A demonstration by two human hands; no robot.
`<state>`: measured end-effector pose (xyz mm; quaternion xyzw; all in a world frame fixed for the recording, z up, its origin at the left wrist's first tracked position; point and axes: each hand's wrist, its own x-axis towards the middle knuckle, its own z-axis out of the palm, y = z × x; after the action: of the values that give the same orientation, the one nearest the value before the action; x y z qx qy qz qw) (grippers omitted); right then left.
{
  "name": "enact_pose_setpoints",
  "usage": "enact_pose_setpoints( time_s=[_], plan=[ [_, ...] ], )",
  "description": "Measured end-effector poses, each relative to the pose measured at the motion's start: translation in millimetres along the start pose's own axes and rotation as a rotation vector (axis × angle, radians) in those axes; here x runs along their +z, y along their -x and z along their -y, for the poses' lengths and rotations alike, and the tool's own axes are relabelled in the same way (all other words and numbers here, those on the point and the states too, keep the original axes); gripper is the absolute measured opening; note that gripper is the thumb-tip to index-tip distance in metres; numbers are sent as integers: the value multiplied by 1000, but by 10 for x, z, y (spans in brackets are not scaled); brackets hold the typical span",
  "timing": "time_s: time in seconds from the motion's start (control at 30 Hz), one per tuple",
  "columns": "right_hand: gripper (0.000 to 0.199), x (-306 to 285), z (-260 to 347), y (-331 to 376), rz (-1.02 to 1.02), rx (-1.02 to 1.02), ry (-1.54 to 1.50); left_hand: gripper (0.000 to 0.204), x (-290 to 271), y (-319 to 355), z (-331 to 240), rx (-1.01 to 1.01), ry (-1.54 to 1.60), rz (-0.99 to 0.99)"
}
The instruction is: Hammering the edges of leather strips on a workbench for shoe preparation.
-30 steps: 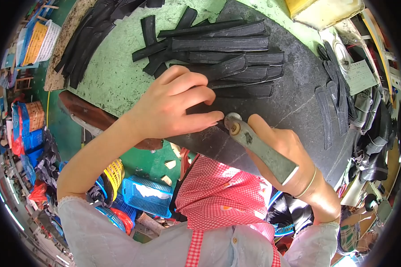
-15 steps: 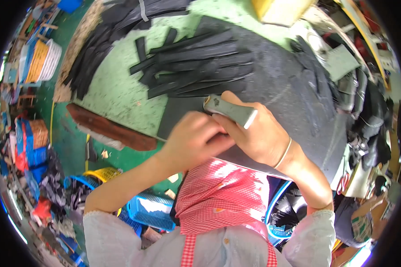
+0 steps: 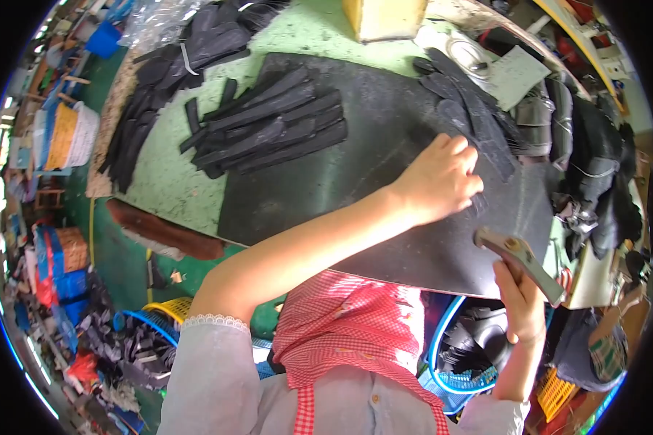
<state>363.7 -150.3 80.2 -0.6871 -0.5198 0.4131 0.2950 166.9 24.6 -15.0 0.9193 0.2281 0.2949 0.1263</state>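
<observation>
My left hand (image 3: pixel 442 183) reaches across to the right part of the black mat (image 3: pixel 326 210), fingers curled down beside a small pile of flat black strips (image 3: pixel 475 119). Whatever its fingers hold is hidden beneath them; a dark strip end shows just below the fingertips. At the mat's right front edge, my right hand (image 3: pixel 521 301) is closed round a hammer (image 3: pixel 519 262), whose metal head faces up. A larger bunch of black strips (image 3: pixel 276 130) lies on the mat's left side, overlapping the green tabletop (image 3: pixel 185 185).
More black strips (image 3: pixel 141 138) lie at the table's far left. A yellow block (image 3: pixel 386 18) stands at the back. Black bundled pieces (image 3: pixel 533 123) and a pale sheet (image 3: pixel 515 76) crowd the right edge. Below the table is a blue basket (image 3: pixel 434 348) holding black pieces.
My hands were close together over the mat's front and have parted. The left moved rightward to the right-hand strips; the right drew back toward the lower right, keeping the hammer.
</observation>
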Motion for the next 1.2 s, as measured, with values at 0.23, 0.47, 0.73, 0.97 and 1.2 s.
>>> enact_pose_setpoints(
  time_s=[0.23,0.47,0.73,0.97,1.2],
  plan=[
    [12,60,153,27,378,-291,272,27,-684,1028,-412,-100,176,193],
    [20,571,278,-107,550,-419,365,49,-941,1118,-454,-227,206,267],
    [13,521,218,-27,464,-389,359,28,-792,1089,-264,-155,234,127],
    [20,420,332,-40,414,-302,417,28,-728,1156,-242,48,122,37],
    [26,501,368,-163,467,-347,371,22,-785,1133,-233,78,101,79]
  ],
)
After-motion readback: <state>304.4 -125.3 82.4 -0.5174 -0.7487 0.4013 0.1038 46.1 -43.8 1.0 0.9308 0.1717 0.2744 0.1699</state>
